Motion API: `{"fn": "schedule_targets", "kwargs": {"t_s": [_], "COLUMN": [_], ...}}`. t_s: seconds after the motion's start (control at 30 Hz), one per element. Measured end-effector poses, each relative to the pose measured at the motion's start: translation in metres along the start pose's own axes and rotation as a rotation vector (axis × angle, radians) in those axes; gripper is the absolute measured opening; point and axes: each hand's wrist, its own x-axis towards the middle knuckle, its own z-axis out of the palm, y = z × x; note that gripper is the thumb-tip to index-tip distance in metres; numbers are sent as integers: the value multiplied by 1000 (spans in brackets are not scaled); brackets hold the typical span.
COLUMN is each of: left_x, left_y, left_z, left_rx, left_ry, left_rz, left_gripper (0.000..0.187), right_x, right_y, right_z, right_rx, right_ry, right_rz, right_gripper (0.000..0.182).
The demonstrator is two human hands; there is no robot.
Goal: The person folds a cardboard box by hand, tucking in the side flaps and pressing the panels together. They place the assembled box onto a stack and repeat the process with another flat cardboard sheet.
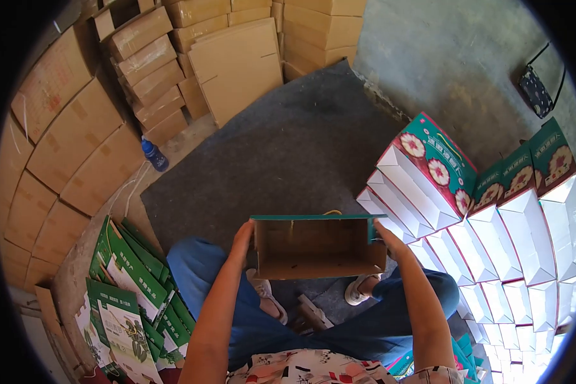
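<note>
Head view shows one box (320,260) between the two grips: the left grip (242,238) holds its left end, and the right grip (389,239) holds its right end. The box has its open side turned upward, so the brown inside is seen (a green edge runs along its far side). Below the grips are blue trousers (198,269) and light shoes (270,299). Left of the left grip and lower, green printed cardboard pieces (131,272) lie overlapping in a pile. Right of the right grip stand many stacked white-sided boxes (416,191). Ahead of both grips extends a dark mat (256,166). Farther, ahead-left of the left grip, a blue bottle (153,155) stands before piled brown cartons (77,141). Far ahead-right of the right grip, a dark bag (535,91) is against the grey wall (441,57).
</note>
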Motion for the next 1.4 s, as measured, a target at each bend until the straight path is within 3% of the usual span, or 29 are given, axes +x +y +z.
{"fn": "schedule_targets", "kwargs": {"t_s": [0.1,0.17,0.3,0.5,0.6,0.77,0.87,0.97,1.07,1.2,1.3,1.4], "left_x": [5,-2,6,23,31,64,78,68,70,83,87,54], "left_y": [-8,-6,-17,-7,-15,-17,-23,-9,-2,-16,-20,5], "left_z": [2,13,16,5,6,13,9,23,28,18,10,24], "left_rx": [95,315,720,1002,994,1022,1008,1002,940,863,645,437], "left_ry": [-29,7,103,-36,-6,-32,-18,32,35,43,11,100], "left_rz": [74,184,407,422,482,380,355,335,280,317,249,76], "left_gripper": [49,52,57,57,56,55,54,52,50,48,49,50], "right_x": [3,4,7,18,25,25,62,13,-10,-3,-1,15], "right_y": [15,17,19,23,28,8,24,-32,-55,-58,-73,-53], "right_z": [-4,-8,-8,-24,-24,-18,-34,-13,3,11,28,41], "right_rx": [-163,-172,-297,-408,-445,-589,-684,-462,-888,-1260,-1543,-1553], "right_ry": [29,-14,26,-35,41,190,573,400,156,241,162,213], "right_rz": [-24,8,-66,-140,-114,-123,-546,-699,-605,-565,-365,-479], "right_gripper": [78,79,58,46,45,40,44,51,51,42,57,73]}}
